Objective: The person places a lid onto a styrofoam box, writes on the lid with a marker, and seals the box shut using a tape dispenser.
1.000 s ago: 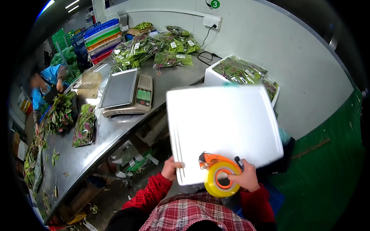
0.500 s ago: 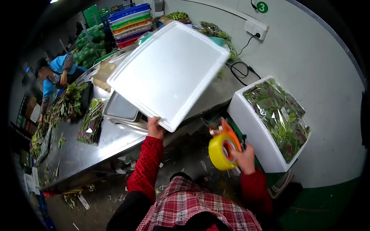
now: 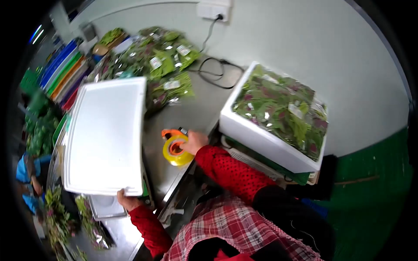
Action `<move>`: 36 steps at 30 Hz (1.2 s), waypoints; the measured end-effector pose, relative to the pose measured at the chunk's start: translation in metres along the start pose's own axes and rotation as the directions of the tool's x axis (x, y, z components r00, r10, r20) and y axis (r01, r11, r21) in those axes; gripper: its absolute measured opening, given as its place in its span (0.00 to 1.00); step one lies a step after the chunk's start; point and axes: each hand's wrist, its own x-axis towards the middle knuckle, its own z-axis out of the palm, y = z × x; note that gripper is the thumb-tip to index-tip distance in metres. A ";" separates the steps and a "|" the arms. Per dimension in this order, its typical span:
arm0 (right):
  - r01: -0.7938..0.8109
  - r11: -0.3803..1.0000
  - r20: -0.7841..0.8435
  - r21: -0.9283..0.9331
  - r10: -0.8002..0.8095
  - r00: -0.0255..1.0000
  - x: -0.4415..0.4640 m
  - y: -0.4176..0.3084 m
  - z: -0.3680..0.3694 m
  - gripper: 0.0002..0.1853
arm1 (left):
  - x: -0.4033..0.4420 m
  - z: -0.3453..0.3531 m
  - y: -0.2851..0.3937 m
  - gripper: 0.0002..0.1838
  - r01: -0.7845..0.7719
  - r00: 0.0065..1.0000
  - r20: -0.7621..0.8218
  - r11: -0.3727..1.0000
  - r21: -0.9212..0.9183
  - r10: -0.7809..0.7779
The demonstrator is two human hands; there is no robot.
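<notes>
My left hand (image 3: pixel 129 200) grips the near corner of a white foam box lid (image 3: pixel 104 137), which is raised over the metal table. In my right hand (image 3: pixel 196 142) is an orange tape dispenser (image 3: pixel 173 132) carrying a roll of yellow tape (image 3: pixel 176 157). The dispenser is over the table's near edge; whether it touches the metal I cannot tell. To the right stands a white foam box (image 3: pixel 265 141), uncovered and full of bagged leafy greens (image 3: pixel 283 108) in clear plastic.
Bagged greens (image 3: pixel 161 61) are heaped at the back of the metal table (image 3: pixel 191 104). A black cable (image 3: pixel 222 65) runs to the wall socket (image 3: pixel 213 9). Stacked coloured crates (image 3: pixel 65 71) stand at the far left. A person in blue (image 3: pixel 27 167) is beyond the table's left side.
My view has turned to the right. The lid has swung leftward in my left hand. My right hand has carried the tape dispenser from beside the foam box to over the table.
</notes>
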 end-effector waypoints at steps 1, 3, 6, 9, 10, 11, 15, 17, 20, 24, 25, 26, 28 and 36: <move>0.011 0.999 0.031 -0.042 -0.009 0.999 0.005 -0.002 0.008 0.28 | 0.016 -0.021 -0.003 0.22 -0.026 0.998 -0.062 0.999 0.032 0.028; -0.010 0.999 0.102 -0.035 0.014 0.995 0.014 0.001 0.028 0.27 | 0.031 -0.054 0.019 0.22 -0.011 0.991 -0.129 0.998 0.054 0.018; 0.103 0.994 0.171 0.043 -0.109 0.979 0.016 0.006 0.028 0.32 | 0.040 -0.070 0.061 0.22 0.029 0.993 -0.115 0.996 0.081 -0.020; 0.188 0.963 0.152 0.194 -0.219 0.964 0.002 0.006 0.001 0.24 | 0.037 -0.085 0.077 0.24 -0.023 0.996 -0.090 0.999 0.035 0.026; 0.185 0.948 0.194 0.260 -0.239 0.951 -0.004 0.017 -0.005 0.22 | 0.027 -0.090 0.077 0.27 -0.056 0.993 -0.095 0.992 0.109 0.067; 0.157 0.925 0.214 0.346 -0.241 0.947 -0.011 0.025 -0.018 0.21 | 0.022 -0.087 0.073 0.29 -0.086 0.991 -0.088 0.980 0.182 0.103; 0.011 0.776 0.131 0.631 -0.121 0.984 -0.021 0.050 -0.099 0.15 | -0.025 -0.018 0.076 0.35 -0.254 0.967 0.071 0.956 0.147 0.245; -0.101 0.661 0.118 0.744 0.020 0.993 -0.012 0.051 -0.167 0.13 | -0.026 -0.003 0.085 0.33 -0.268 0.961 0.110 0.952 0.144 0.254; 0.012 0.521 -0.036 0.854 0.036 0.999 0.003 0.060 -0.260 0.19 | -0.004 0.024 0.101 0.26 -0.313 0.928 0.284 0.917 0.247 0.240; 0.028 0.322 -0.059 0.946 0.086 0.995 0.013 0.091 -0.368 0.32 | 0.027 0.131 0.089 0.22 -0.421 0.799 0.536 0.890 0.175 0.273; 0.037 0.334 -0.066 0.942 0.076 0.995 0.013 0.097 -0.390 0.36 | 0.036 0.159 0.084 0.21 -0.520 0.753 0.584 0.818 0.245 0.303; 0.046 0.349 -0.074 0.936 0.066 0.995 0.013 0.101 -0.410 0.40 | 0.046 0.186 0.078 0.21 -0.616 0.700 0.631 0.730 0.297 0.334; 0.044 0.306 -0.071 0.951 0.078 0.994 0.004 0.101 -0.447 0.44 | 0.084 0.235 0.064 0.20 -0.572 0.635 0.760 0.745 0.343 0.138; 0.210 0.397 -0.317 0.894 0.227 0.921 -0.118 0.148 -0.551 0.48 | 0.042 0.437 -0.012 0.20 -0.286 0.384 0.921 0.956 0.060 0.058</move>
